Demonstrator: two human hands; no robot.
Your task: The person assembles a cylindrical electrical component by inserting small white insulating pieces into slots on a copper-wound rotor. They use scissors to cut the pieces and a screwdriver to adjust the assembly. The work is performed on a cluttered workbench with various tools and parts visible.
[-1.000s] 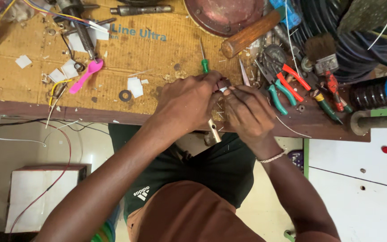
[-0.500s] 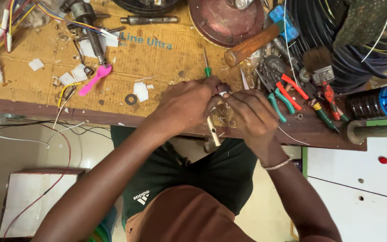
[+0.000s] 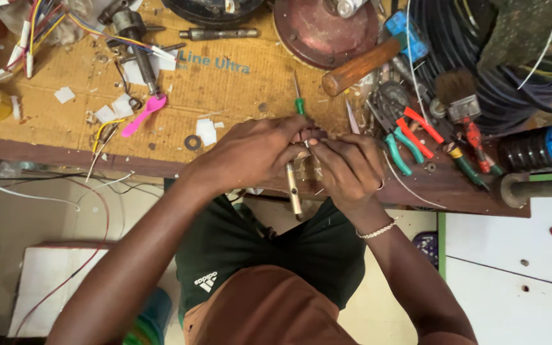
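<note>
A worn wooden workbench (image 3: 237, 83) is seen across the top; pale floor (image 3: 46, 217) lies below, a white cabinet (image 3: 512, 281) at the bench's right end.

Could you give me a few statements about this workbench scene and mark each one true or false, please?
1. Both hands meet over the bench edge: the left hand and the right hand pinch a small part between them. True.
2. A green-handled screwdriver lies just beyond the fingers. True.
3. The pink plastic piece lies right of the hands. False: it lies to their left.
4. The wooden-handled hammer is in the right hand. False: it lies on the bench.
5. The right wrist bears a bracelet. True.
</note>
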